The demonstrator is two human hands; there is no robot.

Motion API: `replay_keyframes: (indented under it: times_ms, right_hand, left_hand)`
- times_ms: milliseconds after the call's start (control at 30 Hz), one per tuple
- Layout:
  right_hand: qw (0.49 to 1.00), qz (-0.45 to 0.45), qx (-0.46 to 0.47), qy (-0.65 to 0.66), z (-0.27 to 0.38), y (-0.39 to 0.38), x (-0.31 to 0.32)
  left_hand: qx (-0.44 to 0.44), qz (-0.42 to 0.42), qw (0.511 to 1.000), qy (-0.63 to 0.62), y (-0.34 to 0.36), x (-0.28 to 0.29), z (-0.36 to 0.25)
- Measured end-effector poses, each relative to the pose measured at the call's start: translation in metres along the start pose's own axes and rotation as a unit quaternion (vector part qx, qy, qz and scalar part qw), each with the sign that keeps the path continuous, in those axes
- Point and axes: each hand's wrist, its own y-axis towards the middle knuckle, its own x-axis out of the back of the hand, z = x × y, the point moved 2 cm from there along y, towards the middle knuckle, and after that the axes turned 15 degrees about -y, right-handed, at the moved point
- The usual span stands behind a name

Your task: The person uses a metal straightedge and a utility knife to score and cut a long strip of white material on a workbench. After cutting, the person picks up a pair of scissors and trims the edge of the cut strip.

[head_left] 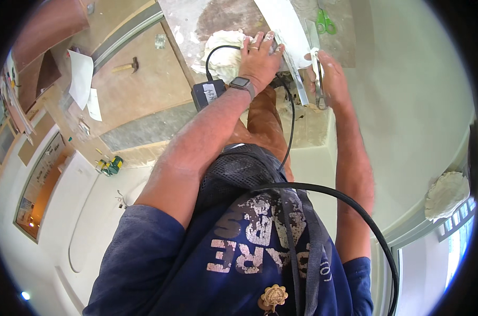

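My left hand (260, 60) wears a ring and lies palm down, fingers stretched out and specked with white. It is next to a mound of white plaster-like material (226, 51) and the near end of a long metal strip (293, 71), which its forefinger seems to touch. My right hand (334, 79) is closed around a narrow metal tool (319, 92) smeared with white; its exact kind is hard to make out. The tool stands beside the strip, a small gap apart. A broad white strip or sheet (281, 21) extends away beyond both hands.
Green-handled scissors (326, 22) lie beyond my right hand. A hammer (126, 67) rests on brownish boards at left, near white sheets (81, 79). A black box with a cable (207, 94) is by my left forearm. A thick black cable (349, 200) crosses my front. A pale wall (412, 105) stands at right.
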Motion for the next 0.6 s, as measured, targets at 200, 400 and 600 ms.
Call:
replay_keyframes:
  times_ms: [200, 400, 600]
  right_hand:
    - [0.984, 0.034, -0.028, 0.174, -0.011, -0.012, -0.004]
    - [0.992, 0.001, -0.027, 0.122, -0.018, -0.006, -0.005]
    - [0.997, 0.023, -0.002, 0.071, -0.023, -0.007, -0.005]
  left_hand:
    - [-0.003, -0.011, 1.0, 0.009, -0.001, -0.003, 0.003]
    - [0.001, 0.003, 1.0, -0.003, 0.001, 0.002, 0.0]
    - [0.001, 0.008, 1.0, 0.002, 0.001, 0.003, 0.0]
